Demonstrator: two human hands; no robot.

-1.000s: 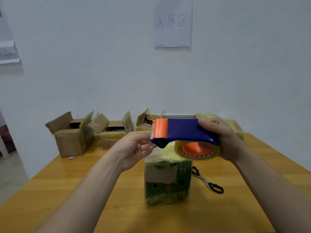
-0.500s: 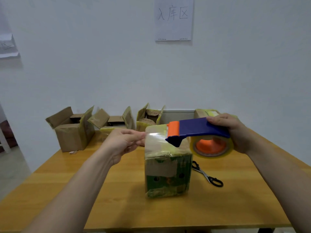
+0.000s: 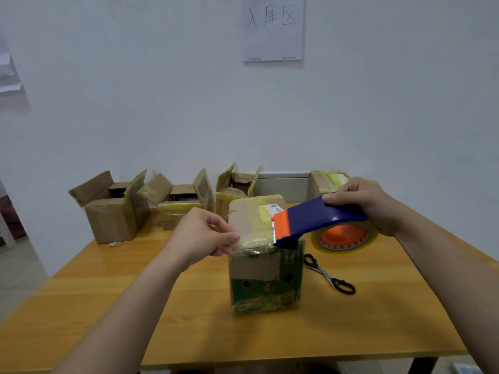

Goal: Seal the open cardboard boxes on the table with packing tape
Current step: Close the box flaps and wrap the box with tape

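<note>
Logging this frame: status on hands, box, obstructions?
Left hand pinches tape end, stretched over green box top. Right hand grips dispenser. Scissors beside box, not blocking.

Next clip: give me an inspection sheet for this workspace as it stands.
Surface: wooden table.
Job's things: green box stands centre; open boxes, three, along the back edge; tape dispenser above the green box's top.
Clutter: scissors lie right of the green box.
Grippers: left hand pinches the tape strip; right hand grips the tape dispenser.
Cables: nothing seen.
Surroundings: white wall with a paper sign.
</note>
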